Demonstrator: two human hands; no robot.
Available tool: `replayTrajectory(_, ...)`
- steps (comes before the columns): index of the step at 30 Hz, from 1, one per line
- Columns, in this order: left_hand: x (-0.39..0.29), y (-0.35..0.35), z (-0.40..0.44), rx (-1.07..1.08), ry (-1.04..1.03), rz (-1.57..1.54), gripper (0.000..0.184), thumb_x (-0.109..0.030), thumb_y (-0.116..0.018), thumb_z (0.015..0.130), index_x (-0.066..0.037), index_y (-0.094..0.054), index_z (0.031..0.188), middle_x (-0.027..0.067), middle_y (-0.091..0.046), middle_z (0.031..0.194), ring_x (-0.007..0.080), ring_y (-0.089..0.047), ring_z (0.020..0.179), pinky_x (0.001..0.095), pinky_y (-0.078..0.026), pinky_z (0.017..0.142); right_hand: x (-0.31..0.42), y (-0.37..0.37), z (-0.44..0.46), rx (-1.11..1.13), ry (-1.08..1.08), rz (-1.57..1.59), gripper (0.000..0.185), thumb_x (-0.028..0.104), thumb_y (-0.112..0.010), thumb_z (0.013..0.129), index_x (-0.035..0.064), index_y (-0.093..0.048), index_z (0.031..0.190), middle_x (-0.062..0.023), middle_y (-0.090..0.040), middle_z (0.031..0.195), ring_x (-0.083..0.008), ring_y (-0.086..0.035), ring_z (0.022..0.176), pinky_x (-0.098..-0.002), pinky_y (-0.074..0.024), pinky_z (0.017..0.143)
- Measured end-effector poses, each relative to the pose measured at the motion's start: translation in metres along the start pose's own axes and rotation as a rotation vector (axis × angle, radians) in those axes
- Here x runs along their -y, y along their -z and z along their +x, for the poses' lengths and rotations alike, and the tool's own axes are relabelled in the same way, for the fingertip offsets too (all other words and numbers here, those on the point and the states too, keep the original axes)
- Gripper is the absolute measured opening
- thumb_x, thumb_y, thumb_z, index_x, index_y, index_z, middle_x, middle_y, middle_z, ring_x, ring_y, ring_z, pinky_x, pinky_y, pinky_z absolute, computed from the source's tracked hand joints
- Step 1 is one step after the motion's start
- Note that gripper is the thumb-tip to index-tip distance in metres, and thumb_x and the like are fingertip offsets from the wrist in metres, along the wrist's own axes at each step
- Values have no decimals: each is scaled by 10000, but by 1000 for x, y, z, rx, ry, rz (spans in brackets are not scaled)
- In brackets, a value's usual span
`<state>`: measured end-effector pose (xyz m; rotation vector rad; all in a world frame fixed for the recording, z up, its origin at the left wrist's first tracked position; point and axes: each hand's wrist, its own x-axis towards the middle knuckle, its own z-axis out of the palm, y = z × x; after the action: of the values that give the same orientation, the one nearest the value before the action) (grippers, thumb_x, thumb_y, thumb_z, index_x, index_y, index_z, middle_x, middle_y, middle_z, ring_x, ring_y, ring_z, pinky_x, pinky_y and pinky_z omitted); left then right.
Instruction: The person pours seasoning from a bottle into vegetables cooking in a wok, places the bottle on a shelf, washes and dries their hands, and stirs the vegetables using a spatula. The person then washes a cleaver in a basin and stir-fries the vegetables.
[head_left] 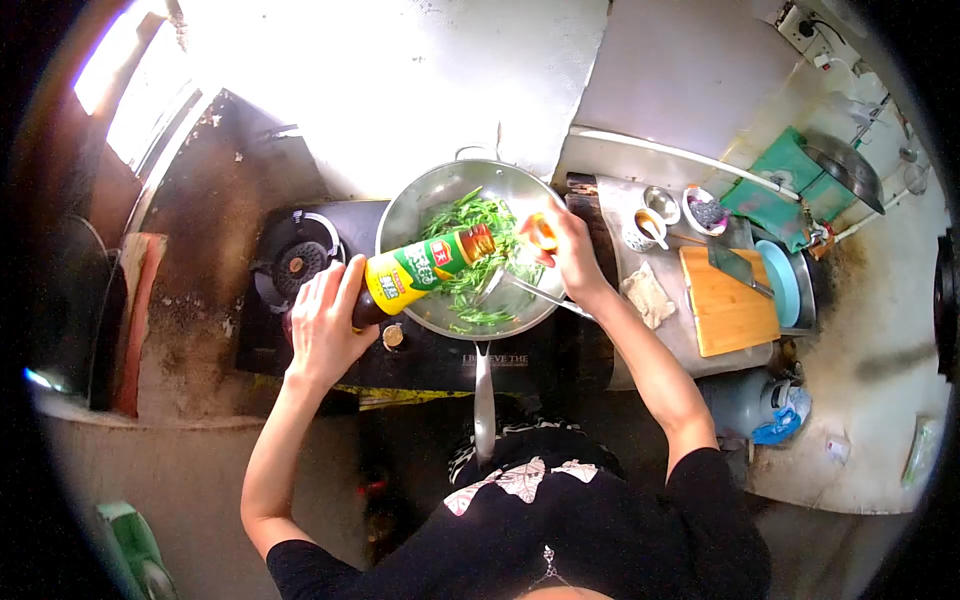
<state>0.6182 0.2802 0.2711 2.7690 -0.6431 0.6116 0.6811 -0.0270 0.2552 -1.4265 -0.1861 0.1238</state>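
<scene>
One tilted bottle sat gripped in the left hand, an apparent cap pinched in the right hand; excessive tilt risked flooding the greens.

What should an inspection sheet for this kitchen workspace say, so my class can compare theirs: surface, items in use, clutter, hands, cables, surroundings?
Surface: black stove under the wok.
Items in use: green vegetables and metal spatula in the wok; tilted sauce bottle above it.
Clutter: cleaver on cutting board, right; cup nearby.
Hands: left hand grips the bottle; right hand, near its mouth, holds an orange-red object, possibly the cap.
Cables: black plug in the wall socket, upper right.
Surroundings: grey gas cylinder, lower right; stained wall.
</scene>
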Motion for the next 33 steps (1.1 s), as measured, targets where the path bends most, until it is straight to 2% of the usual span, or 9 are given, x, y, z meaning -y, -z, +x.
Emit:
replayTrajectory(9,-56,39,-69,18,243,29,827,-122,-767,509,-61,-440,1266,142,-528,1068,311,-544,961,409,-437,853,2,-59,1,413,325,-229,530,463,-263,993,52,-562,841,36,-307,596,-76,-304,545,-254,-320,556)
replayTrajectory(13,-102,52,-102,6,429,33,817,-113,-761,510,-68,-437,1258,151,-565,1092,339,-569,979,423,-467,846,2,-79,-12,505,523,-174,519,441,-280,994,35,-560,834,-9,-440,602,-90,-391,534,-258,-334,531)
replayTrajectory(18,-167,64,-152,-5,721,-78,788,-118,-768,545,-73,-431,1256,159,-576,1083,342,-584,979,411,-477,850,-8,-107,-40,703,683,-159,408,291,-348,973,5,-565,780,-133,-552,674,-260,-552,543,-342,-416,532)
replayTrajectory(19,-181,70,-162,-3,786,-139,772,-121,-769,560,-73,-432,1253,163,-579,1083,344,-586,986,407,-477,856,-7,-114,-46,777,722,-210,505,345,-259,991,5,-583,804,-89,-580,706,-187,-538,562,-288,-406,576)
replayTrajectory(23,-234,100,-216,-89,977,-342,728,-168,-746,580,-86,-433,1232,164,-582,1042,341,-579,985,396,-463,872,6,-159,-88,1042,859,-139,458,331,-305,975,24,-569,761,-132,-566,656,-304,-569,562,-367,-436,548)
replayTrajectory(28,-298,129,-289,-239,1173,-637,749,-182,-759,577,-74,-432,1242,115,-589,1079,231,-565,1027,341,-404,949,19,-221,-167,1315,915,82,428,316,-330,979,25,-554,759,-120,-555,646,-294,-567,557,-351,-431,523)
replayTrajectory(30,-330,131,-321,-342,1270,-507,749,-185,-758,578,-73,-431,1243,133,-596,1072,259,-583,1015,350,-424,928,15,-248,-210,1415,888,75,384,269,-347,970,26,-526,733,-118,-542,636,-289,-559,530,-351,-426,504)
replayTrajectory(31,-356,139,-350,-411,1331,-426,748,-186,-755,580,-72,-430,1244,145,-598,1070,273,-590,1012,353,-432,919,11,-272,-253,1352,1100,97,355,242,-366,954,22,-494,707,-123,-520,624,-301,-552,524,-358,-425,498)
replayTrajectory(33,-388,142,-384,-487,1476,-163,766,-226,-751,589,-43,-416,1252,205,-588,1086,345,-575,1040,390,-457,890,8,-300,-310,1454,807,-53,350,254,-389,940,6,-464,704,-147,-508,628,-330,-545,538,-381,-424,514)
